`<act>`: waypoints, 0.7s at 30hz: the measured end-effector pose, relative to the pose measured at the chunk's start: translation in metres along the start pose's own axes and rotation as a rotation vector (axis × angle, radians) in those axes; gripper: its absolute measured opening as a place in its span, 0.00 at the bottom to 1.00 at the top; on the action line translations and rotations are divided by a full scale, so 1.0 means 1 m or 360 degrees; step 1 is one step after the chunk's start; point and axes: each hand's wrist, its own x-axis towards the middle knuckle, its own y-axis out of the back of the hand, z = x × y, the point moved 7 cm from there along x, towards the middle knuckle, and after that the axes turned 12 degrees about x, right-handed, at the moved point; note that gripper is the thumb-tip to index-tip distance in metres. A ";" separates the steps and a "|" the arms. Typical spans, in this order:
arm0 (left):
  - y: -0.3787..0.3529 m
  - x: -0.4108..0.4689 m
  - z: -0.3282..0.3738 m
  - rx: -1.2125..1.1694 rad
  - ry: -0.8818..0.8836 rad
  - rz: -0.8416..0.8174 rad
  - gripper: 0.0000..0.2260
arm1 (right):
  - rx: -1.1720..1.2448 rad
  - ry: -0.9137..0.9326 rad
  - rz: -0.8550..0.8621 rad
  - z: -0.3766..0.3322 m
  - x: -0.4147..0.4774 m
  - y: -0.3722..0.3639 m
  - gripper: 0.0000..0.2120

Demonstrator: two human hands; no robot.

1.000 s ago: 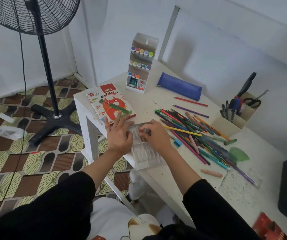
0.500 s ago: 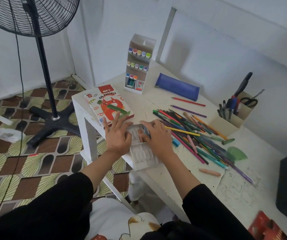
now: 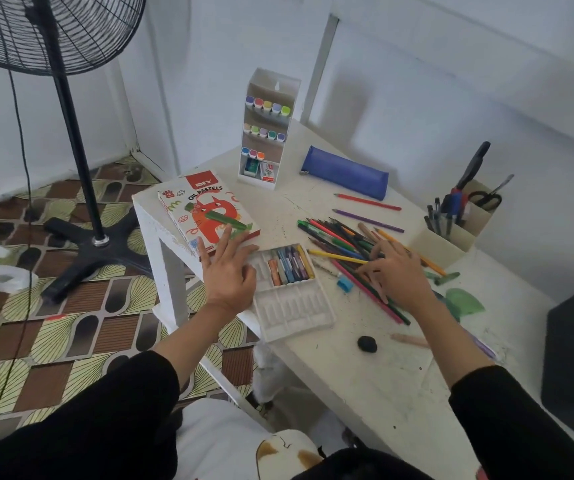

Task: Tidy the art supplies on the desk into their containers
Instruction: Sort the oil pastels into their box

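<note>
Oil pastels (image 3: 290, 265) lay side by side in the right part of the far row of a white plastic tray (image 3: 296, 315); orange, blue, purple and yellow sticks could be made out. Tray sat flat on the white desk (image 3: 365, 379), near its left front edge, between the oil pastels box (image 3: 188, 206) and the pile of coloured pencils (image 3: 339, 239).

Left hand (image 3: 230, 277): fingers straight and spread, holding nothing, palm down against the tray's left edge, fingertips reaching the near corner of the box. One green pastel (image 3: 226, 219) lay loose on the box lid.

Right hand (image 3: 398, 273): fingers splayed, palm down, fingertips on the pencil pile; no pencil seen clasped.

Blue sharpener (image 3: 344, 284) just right of the tray, beside the pencils. Black eraser lump (image 3: 367, 343) on the desk nearer the person. Red pencil (image 3: 367, 201) and purple pencil (image 3: 368, 220) lay apart from the pile, on its far side, near the blue pencil case (image 3: 346, 173). Marker stand (image 3: 268, 129) upright at the far corner. Beige pen holder (image 3: 451, 233) at right, with pens and scissors (image 3: 484, 199). Pedestal fan (image 3: 70, 109) stood on the floor to the left.
</note>
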 end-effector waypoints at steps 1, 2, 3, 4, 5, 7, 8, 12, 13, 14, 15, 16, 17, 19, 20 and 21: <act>0.000 0.000 0.000 -0.0004 0.0002 0.0002 0.20 | -0.0019 0.0024 -0.0036 -0.001 0.000 0.000 0.16; 0.001 0.000 0.001 -0.0008 0.0002 0.0003 0.20 | -0.0051 0.0049 -0.0070 -0.003 0.001 0.001 0.17; 0.001 0.000 0.001 -0.0009 0.0004 0.0003 0.20 | -0.0093 0.0078 -0.0101 -0.005 0.002 0.000 0.17; 0.002 0.000 0.001 -0.0006 0.0004 0.0002 0.20 | -0.0140 0.0105 -0.0125 -0.007 0.003 0.000 0.18; 0.002 0.000 0.001 -0.0002 0.0004 0.0001 0.20 | -0.0188 0.0124 -0.0144 -0.009 0.004 -0.001 0.19; 0.001 0.000 0.001 0.0002 0.0002 -0.0004 0.20 | -0.0259 0.0134 -0.0169 -0.011 0.006 -0.002 0.20; 0.001 0.000 0.001 0.0005 0.0002 -0.0004 0.20 | -0.0276 0.0133 -0.0171 -0.011 0.007 -0.003 0.20; 0.000 0.000 0.000 0.0015 0.0006 -0.0012 0.21 | -0.0218 0.0089 -0.0102 -0.009 0.007 -0.003 0.16; 0.000 0.000 0.000 0.0014 0.0004 -0.0011 0.21 | -0.0186 0.0062 -0.0071 -0.006 0.006 -0.003 0.14; 0.000 0.000 0.000 0.0012 0.0002 -0.0007 0.21 | -0.0152 0.0021 -0.0027 -0.003 0.005 -0.001 0.12; 0.000 0.000 0.000 0.0010 0.0003 -0.0002 0.20 | -0.0114 -0.0041 0.0021 0.001 0.003 0.000 0.11; 0.000 0.000 0.000 0.0006 0.0008 0.0003 0.21 | -0.0078 -0.0110 0.0074 0.006 0.001 0.002 0.10; 0.000 0.000 0.000 0.0000 0.0014 0.0010 0.20 | -0.0053 -0.0170 0.0119 0.010 -0.001 0.004 0.10; 0.000 -0.001 0.000 -0.0013 0.0021 0.0027 0.20 | -0.0026 -0.0245 0.0152 0.016 -0.003 0.002 0.10; 0.000 -0.001 0.000 -0.0018 0.0020 0.0033 0.20 | -0.0001 -0.0274 0.0150 0.018 -0.003 -0.001 0.10; 0.000 -0.001 0.000 -0.0021 0.0022 0.0037 0.20 | 0.0047 -0.0306 0.0153 0.020 -0.003 -0.003 0.10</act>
